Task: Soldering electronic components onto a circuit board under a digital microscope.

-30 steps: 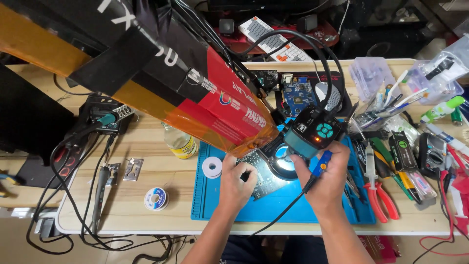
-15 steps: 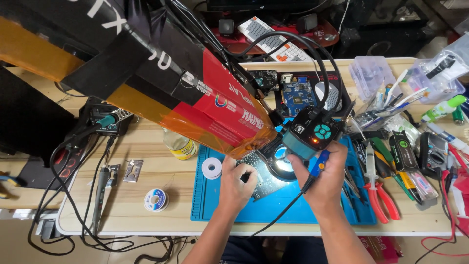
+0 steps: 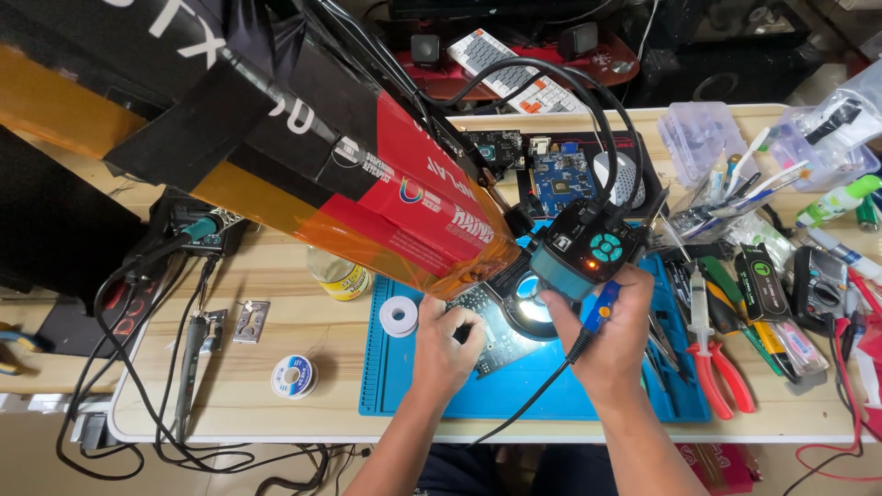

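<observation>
My left hand (image 3: 447,347) is curled around a small dark tool, its fingers resting on a dark circuit board (image 3: 493,329) that lies on the blue work mat (image 3: 386,386). My right hand (image 3: 614,338) grips a blue-handled soldering iron (image 3: 598,309) with a black cable trailing toward me; its tip is hidden under the microscope camera head (image 3: 583,248). A ring light glows on the board below the camera.
A large red, orange and black box (image 3: 303,174) leans over the desk's left half. Solder spools (image 3: 398,316) (image 3: 294,376), a yellow jar (image 3: 342,276), red pliers (image 3: 721,372), a syringe, pens and small tools crowd the right side. Cables hang off the front-left edge.
Both hands stay over the board; the view has shifted slightly, and the right hand with the iron has edged a little closer under the camera head.
</observation>
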